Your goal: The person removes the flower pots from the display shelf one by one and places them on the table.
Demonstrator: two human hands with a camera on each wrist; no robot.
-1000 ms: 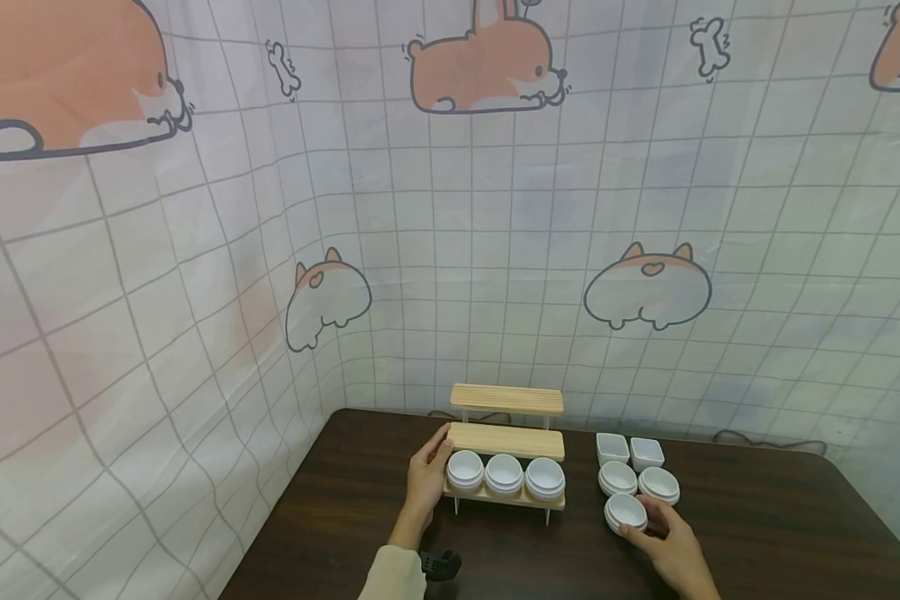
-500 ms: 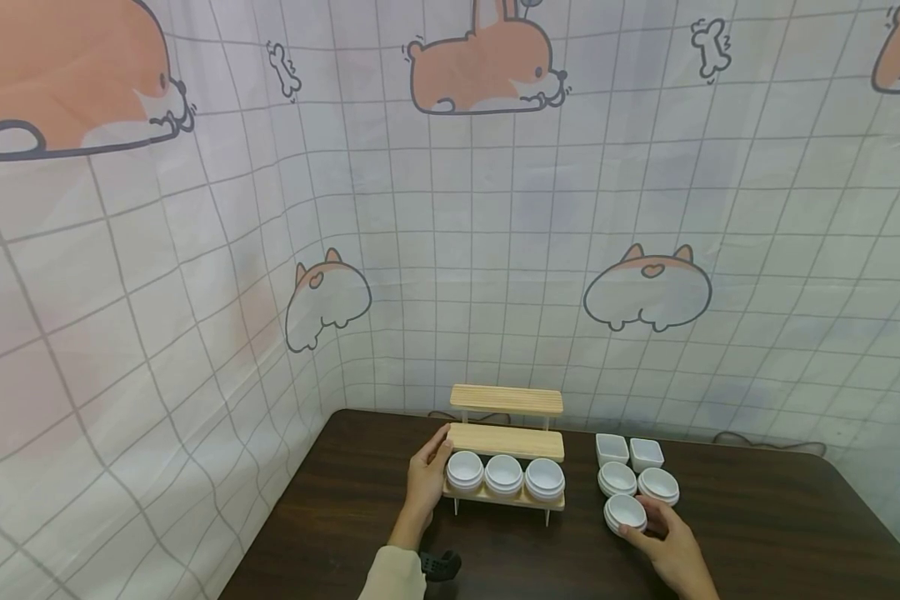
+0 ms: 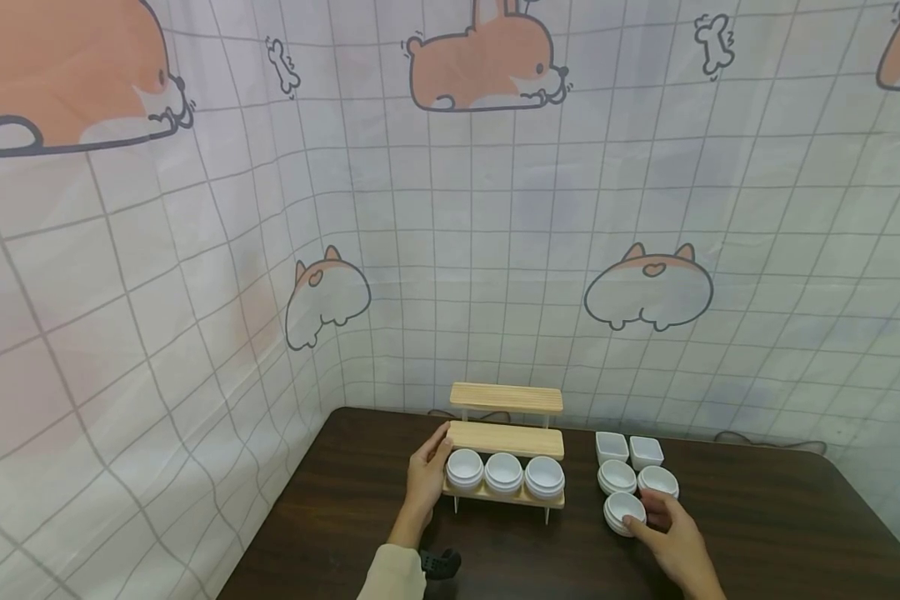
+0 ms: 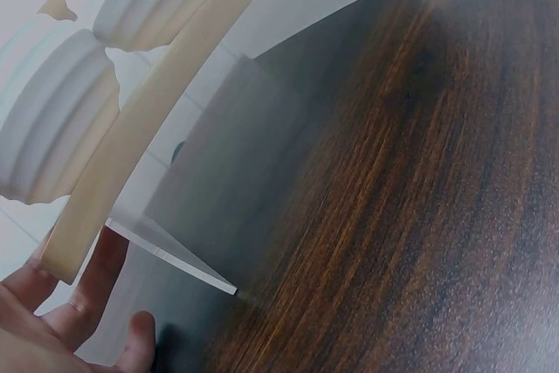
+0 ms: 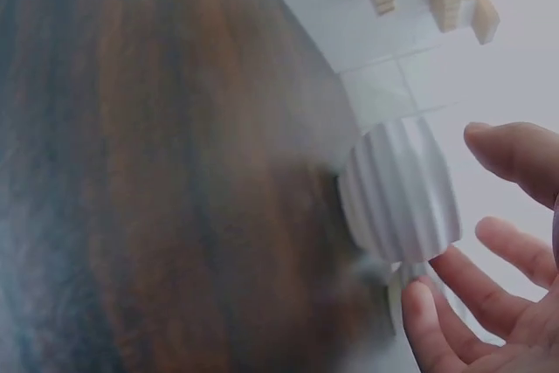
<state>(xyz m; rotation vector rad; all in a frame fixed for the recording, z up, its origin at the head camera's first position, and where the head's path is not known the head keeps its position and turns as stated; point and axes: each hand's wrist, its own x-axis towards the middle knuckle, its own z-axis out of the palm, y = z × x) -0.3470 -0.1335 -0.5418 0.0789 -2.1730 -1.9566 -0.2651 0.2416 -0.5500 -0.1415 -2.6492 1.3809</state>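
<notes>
So, dark table (image 3: 330,508) bears tiered rack (image 3: 505,439), probably light, stiff, easily nudged. Left hand (image 3: 425,479) grips its 9 o'clock end. Right hand (image 3: 673,540) at 4 o'clock of nearest off-rack bowl (image 3: 619,512), thumb and fingers spread, not clamped. Bowl on table, rack's 4 o'clock: likely light, rigid, slick, chippable; pinch ridged sides.

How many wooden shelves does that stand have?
3. The top pale rectangular wooden shelf sits at the back, the middle shelf in front of it, and the bottom shelf holds three round white bowls.
</notes>
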